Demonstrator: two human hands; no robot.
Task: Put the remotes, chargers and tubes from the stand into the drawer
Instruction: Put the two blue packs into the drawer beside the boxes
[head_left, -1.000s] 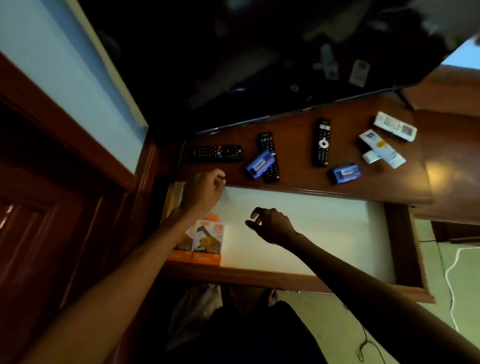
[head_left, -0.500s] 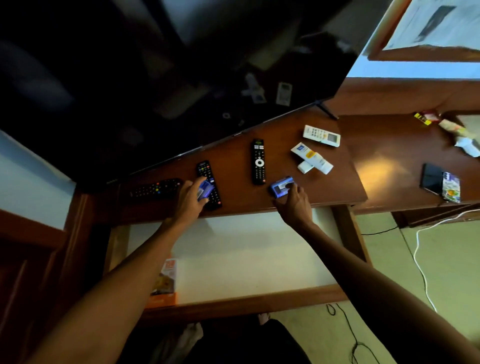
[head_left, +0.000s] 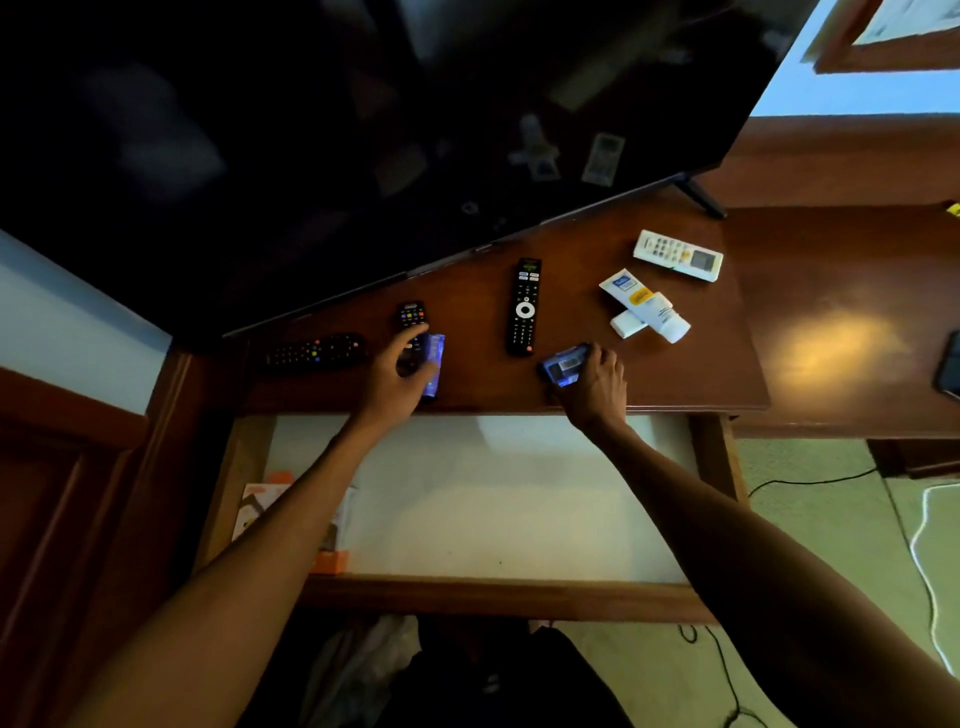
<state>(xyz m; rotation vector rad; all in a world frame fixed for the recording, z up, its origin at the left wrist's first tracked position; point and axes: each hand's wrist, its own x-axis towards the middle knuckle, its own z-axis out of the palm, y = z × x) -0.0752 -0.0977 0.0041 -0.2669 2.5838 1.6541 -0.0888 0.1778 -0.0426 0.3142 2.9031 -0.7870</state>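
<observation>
Black remotes: three lay on the worktop (head_left: 675, 374), one long remote (head_left: 523, 306) standing alone, one remote (head_left: 314, 352) lying crosswise at the left, one short remote (head_left: 410, 317) partly under a hand.
White remotes: one, the white remote (head_left: 678, 255) with a small screen.
Blue chargers: two, the left blue charger (head_left: 435, 364) and the right blue charger (head_left: 562, 366).
Tubes: one white tube (head_left: 644, 305), with a small white piece (head_left: 626, 325) beside it that could not be identified.
Orange boxes in the drawer (head_left: 498, 597): one seen, the orange box (head_left: 270, 501).
Hands: two, the left hand (head_left: 389, 382) and the right hand (head_left: 597, 389).
</observation>
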